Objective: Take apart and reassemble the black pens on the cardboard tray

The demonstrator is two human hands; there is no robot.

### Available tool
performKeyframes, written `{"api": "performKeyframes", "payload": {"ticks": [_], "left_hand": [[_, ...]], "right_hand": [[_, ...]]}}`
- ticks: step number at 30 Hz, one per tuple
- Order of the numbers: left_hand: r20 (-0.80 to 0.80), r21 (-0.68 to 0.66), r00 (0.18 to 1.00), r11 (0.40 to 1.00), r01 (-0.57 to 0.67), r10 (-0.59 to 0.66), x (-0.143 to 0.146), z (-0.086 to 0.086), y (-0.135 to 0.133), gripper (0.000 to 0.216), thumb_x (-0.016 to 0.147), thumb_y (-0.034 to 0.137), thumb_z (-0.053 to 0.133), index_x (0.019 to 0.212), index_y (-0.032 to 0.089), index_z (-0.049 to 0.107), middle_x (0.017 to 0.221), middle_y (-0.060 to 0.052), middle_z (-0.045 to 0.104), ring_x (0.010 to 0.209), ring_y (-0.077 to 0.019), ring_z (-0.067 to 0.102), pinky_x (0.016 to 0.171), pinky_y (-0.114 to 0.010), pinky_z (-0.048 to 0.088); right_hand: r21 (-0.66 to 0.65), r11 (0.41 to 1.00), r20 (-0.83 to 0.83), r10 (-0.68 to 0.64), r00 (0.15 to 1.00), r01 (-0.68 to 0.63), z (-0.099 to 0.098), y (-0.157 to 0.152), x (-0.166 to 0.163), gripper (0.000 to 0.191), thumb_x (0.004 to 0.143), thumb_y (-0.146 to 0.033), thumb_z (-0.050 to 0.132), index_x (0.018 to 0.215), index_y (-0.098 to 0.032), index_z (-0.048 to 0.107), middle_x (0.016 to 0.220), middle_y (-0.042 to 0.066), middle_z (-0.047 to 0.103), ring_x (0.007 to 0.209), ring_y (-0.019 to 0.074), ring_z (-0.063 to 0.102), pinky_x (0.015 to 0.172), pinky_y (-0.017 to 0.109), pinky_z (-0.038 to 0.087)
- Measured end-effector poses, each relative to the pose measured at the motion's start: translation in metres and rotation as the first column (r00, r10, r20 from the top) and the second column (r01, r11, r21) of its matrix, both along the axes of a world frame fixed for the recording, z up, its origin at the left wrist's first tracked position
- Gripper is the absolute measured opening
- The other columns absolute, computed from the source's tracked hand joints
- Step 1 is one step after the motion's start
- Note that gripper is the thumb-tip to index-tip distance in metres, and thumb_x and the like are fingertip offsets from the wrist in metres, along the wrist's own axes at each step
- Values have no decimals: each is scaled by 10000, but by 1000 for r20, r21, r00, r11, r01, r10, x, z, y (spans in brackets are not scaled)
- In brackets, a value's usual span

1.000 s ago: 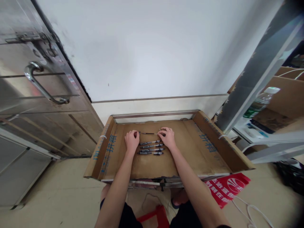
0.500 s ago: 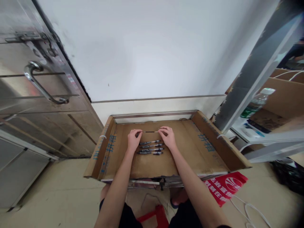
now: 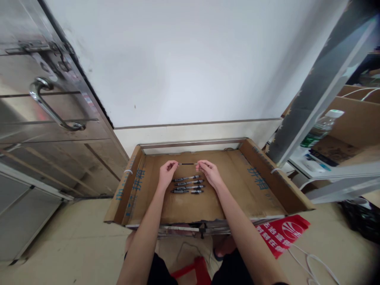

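Observation:
A thin dark pen refill is stretched level between my two hands, above the far half of the cardboard tray. Its left end is pinched in the fingertips of my left hand. At the other end, the thumb and fingers of my right hand close on the tip. Just below, several clear-barrelled pens with dark grips lie in a stack of rows on the cardboard, pointing sideways. Fingers hide both ends of the refill.
The cardboard has raised side walls with blue print, and a white wall rises behind it. A metal door stands at left. On a shelf at right is a plastic bottle. A red printed sheet hangs low at front right.
The refill stays between both hands, nearly in place. My right hand's fingers have shifted slightly and curl more around its end.

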State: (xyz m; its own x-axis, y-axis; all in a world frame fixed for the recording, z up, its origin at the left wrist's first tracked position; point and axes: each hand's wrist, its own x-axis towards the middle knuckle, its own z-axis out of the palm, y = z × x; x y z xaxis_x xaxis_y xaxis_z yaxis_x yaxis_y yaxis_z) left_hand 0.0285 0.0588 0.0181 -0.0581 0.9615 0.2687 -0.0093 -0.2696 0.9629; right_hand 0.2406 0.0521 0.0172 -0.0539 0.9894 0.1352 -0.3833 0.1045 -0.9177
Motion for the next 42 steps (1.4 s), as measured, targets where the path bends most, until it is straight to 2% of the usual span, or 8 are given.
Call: {"api": "performKeyframes", "payload": {"ticks": [4, 8, 12, 17, 21, 25, 33, 42], "left_hand": [[60, -16, 998, 1000, 26, -25, 0, -1, 0, 206, 731, 323, 679, 865, 168, 660, 827, -32, 661, 753, -137, 601, 717, -249, 466], [77, -43, 996, 998, 46, -42, 1, -1, -1, 217, 710, 316, 699, 865, 165, 675, 833, -35, 668, 753, -134, 594, 736, -251, 460], [73, -51, 996, 997, 50, -47, 1, -1, 0, 229, 716, 348, 695, 841, 156, 677, 760, -28, 657, 681, -122, 571, 678, -239, 452], [188, -81, 982, 997, -3, 18, 1, -3, 3, 289, 776, 432, 625, 706, 153, 598, 641, 2, 590, 505, -73, 478, 477, -191, 366], [229, -133, 973, 991, 29, 3, 1, -3, 2, 364, 793, 483, 588, 639, 157, 539, 532, 15, 533, 429, -72, 440, 397, -187, 330], [241, -131, 970, 989, 65, -32, 1, -1, 0, 347, 775, 477, 613, 684, 144, 576, 612, -27, 618, 494, -99, 536, 452, -212, 430], [283, -111, 958, 990, 85, -51, 1, 0, 0, 297, 714, 384, 707, 838, 136, 602, 911, -115, 708, 834, -199, 676, 643, -274, 520], [283, -128, 957, 987, 97, -58, 1, -1, 0, 331, 734, 433, 682, 852, 133, 606, 880, -117, 716, 794, -203, 688, 658, -299, 528]], "right_hand": [[-10, 995, -65, 99, 993, -100, 6, -4, 0, 253, 706, -385, 734, 870, -195, 703, 776, 34, 698, 718, 155, 631, 721, 305, 509], [-13, 993, -83, 113, 990, -114, 7, -4, -1, 241, 703, -355, 742, 883, -199, 702, 796, 35, 704, 745, 154, 636, 725, 299, 511], [-15, 999, -101, 42, 994, -44, 5, -2, 0, 229, 691, -343, 755, 859, -195, 708, 771, 35, 708, 713, 146, 633, 701, 286, 509], [3, 996, -177, -92, 980, 94, 1, 4, 5, 203, 683, -340, 762, 830, -210, 710, 757, 16, 703, 704, 138, 632, 699, 273, 514], [-4, 991, -198, -129, 972, 130, 0, 6, 7, 205, 683, -351, 759, 825, -216, 699, 752, 14, 698, 718, 147, 637, 701, 282, 525], [0, 991, -190, -133, 973, 135, -1, 6, 8, 205, 689, -356, 751, 825, -219, 683, 752, 13, 688, 724, 157, 637, 713, 307, 537], [7, 993, -205, -112, 972, 116, -3, 7, 10, 175, 711, -339, 731, 838, -232, 677, 767, 7, 673, 743, 150, 627, 771, 328, 520], [18, 995, -193, -93, 977, 98, 0, 5, 8, 176, 712, -342, 737, 841, -239, 676, 767, 6, 672, 747, 149, 622, 760, 321, 516]]}}
